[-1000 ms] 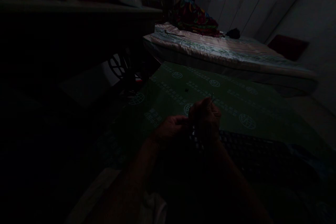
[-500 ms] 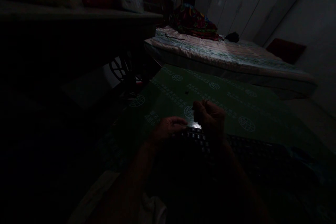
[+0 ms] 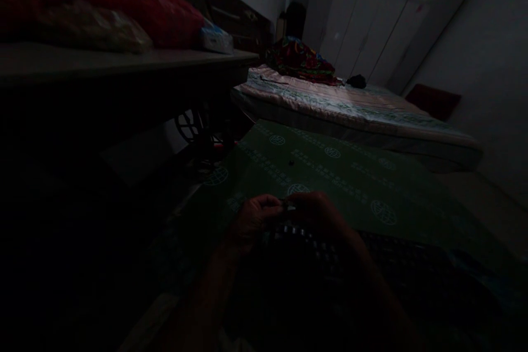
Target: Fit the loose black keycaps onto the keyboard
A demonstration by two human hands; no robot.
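Observation:
My left hand and my right hand meet over the far left part of a dark keyboard. Fingertips of both hands are pinched together at one spot. Something small with a pale glint shows between them, too dark and tiny to name. The keyboard rests on a green printed board, partly hidden beneath my hands and forearms. A small dark piece lies on the board beyond my fingers; its kind is unclear.
A bed with a patterned cloth bundle stands past the board. On the left, a table carries red plastic bags and a small packet. Below it is a spoked wheel. The room is very dim.
My right hand has come down and left to meet my left hand, which was resting near the keyboard's edge with its fingers extended. The whole view has tilted upward slightly.

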